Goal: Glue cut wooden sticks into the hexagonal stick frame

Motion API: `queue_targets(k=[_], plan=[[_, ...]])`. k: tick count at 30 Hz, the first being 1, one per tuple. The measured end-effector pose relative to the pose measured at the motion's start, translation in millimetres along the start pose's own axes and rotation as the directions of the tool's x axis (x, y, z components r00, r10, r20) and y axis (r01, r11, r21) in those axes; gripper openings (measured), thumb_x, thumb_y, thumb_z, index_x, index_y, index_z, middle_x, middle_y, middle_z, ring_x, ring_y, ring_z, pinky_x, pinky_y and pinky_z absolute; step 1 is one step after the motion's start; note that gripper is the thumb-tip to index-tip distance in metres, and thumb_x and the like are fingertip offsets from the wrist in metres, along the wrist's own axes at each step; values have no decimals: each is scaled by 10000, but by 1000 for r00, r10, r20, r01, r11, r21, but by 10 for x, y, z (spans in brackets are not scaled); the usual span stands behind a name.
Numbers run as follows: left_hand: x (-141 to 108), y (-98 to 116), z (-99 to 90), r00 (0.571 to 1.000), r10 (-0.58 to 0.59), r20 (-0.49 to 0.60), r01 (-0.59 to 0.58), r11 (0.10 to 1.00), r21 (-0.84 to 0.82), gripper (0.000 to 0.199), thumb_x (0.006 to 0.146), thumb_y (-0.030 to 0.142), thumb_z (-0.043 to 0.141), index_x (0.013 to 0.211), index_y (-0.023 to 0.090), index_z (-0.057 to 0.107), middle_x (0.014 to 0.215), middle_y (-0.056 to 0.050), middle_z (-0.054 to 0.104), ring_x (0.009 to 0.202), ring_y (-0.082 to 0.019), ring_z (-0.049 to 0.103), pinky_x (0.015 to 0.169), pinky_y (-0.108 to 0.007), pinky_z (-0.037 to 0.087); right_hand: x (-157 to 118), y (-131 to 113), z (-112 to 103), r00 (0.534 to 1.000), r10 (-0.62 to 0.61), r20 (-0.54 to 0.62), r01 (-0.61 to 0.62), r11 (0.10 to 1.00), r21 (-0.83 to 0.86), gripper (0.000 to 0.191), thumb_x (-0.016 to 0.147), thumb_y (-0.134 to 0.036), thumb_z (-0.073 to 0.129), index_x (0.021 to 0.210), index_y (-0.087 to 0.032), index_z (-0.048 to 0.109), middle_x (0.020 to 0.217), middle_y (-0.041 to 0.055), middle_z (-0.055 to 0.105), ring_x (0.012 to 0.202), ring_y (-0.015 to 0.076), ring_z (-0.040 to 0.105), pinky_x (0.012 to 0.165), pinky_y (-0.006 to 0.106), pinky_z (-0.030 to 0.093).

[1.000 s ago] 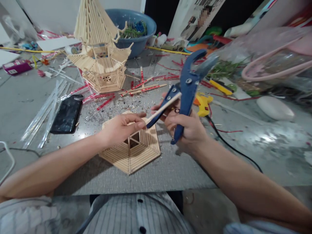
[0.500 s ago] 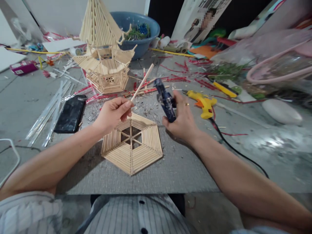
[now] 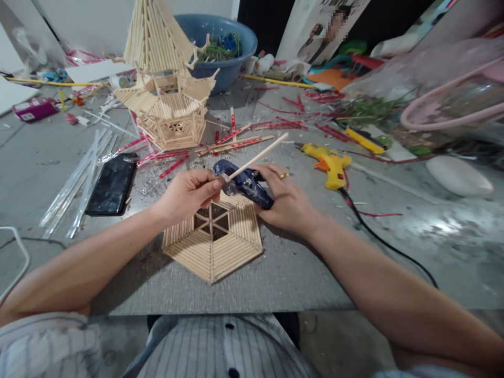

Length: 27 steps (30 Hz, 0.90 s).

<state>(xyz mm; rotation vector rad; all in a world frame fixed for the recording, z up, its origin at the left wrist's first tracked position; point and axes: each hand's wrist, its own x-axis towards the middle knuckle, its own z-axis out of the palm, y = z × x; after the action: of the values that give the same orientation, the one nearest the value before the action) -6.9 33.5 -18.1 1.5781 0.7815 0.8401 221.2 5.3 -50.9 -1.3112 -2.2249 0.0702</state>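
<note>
My left hand [image 3: 192,193] pinches one end of a thin wooden stick [image 3: 262,154], which slants up to the right. In my right hand [image 3: 289,202] is a dark blue hand tool [image 3: 252,188], perhaps a cutter. Its head lies beside my left fingertips at the stick's lower end; whether the two touch, I cannot tell. Under both hands a flat hexagonal panel of wooden sticks [image 3: 212,260] rests on the table, with an open spoked middle. Part of its far edge is hidden by the hands and tool.
Beyond the panel stands a wooden-stick pavilion model [image 3: 173,113], before a blue basin [image 3: 232,68]. A yellow glue gun [image 3: 328,165] with a black cord lies right. At left are a black phone [image 3: 111,184] and clear glue sticks [image 3: 79,184]. Red strips [image 3: 173,165] litter the table.
The blue tool has swung left and tipped from near upright to slanted, up to my left fingers. The wooden stick has tilted down to the right.
</note>
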Motion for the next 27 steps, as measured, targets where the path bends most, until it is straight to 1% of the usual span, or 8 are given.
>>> queue_targets(k=[3, 7, 12, 16, 19, 27], plan=[[-17, -10, 3, 1000, -29, -7, 29, 999, 40, 323, 818, 422, 604, 636, 157, 568, 515, 34, 485, 453, -41, 397, 422, -184, 303, 3, -47, -27, 1000, -7, 19, 7, 1000, 16, 629, 693, -236, 603, 1286, -226, 396, 1242, 141, 523, 1183, 304, 503, 983, 512, 439], [-27, 53, 43, 994, -112, -13, 113, 992, 53, 298, 814, 413, 606, 651, 165, 571, 511, 32, 500, 416, -39, 409, 395, -182, 324, 8, -74, -46, 997, 37, 61, -38, 999, 8, 618, 680, -209, 600, 1267, -252, 414, 1242, 118, 537, 1176, 309, 512, 982, 524, 439], [-34, 136, 92, 979, -205, -3, 205, 979, -18, 272, 790, 396, 634, 666, 167, 555, 519, 31, 549, 385, -46, 481, 377, -167, 383, 2, -48, -30, 997, 51, 65, -50, 999, -17, 635, 670, -217, 614, 1273, -241, 416, 1259, 129, 536, 1186, 328, 509, 991, 540, 426], [-34, 142, 93, 979, -203, -1, 203, 977, -58, 284, 742, 393, 687, 648, 159, 557, 520, 39, 553, 382, -43, 488, 374, -159, 403, -3, -37, -26, 997, 39, 64, -38, 999, -16, 617, 669, -216, 610, 1257, -236, 424, 1233, 126, 556, 1161, 320, 526, 987, 531, 430], [-27, 137, 87, 980, -201, -6, 200, 979, -49, 281, 743, 380, 691, 638, 153, 563, 514, 41, 548, 383, -39, 478, 382, -160, 409, -2, -34, -25, 997, 28, 69, -27, 1000, -8, 613, 666, -217, 611, 1250, -224, 427, 1220, 132, 564, 1150, 313, 534, 969, 514, 447], [-16, 121, 69, 983, -182, -6, 182, 983, -11, 260, 756, 369, 675, 652, 155, 570, 513, 36, 532, 393, -29, 449, 380, -159, 358, 6, -22, -12, 994, 31, 101, -33, 999, 25, 577, 670, -250, 599, 1226, -203, 453, 1201, 137, 581, 1105, 309, 562, 924, 488, 468]])
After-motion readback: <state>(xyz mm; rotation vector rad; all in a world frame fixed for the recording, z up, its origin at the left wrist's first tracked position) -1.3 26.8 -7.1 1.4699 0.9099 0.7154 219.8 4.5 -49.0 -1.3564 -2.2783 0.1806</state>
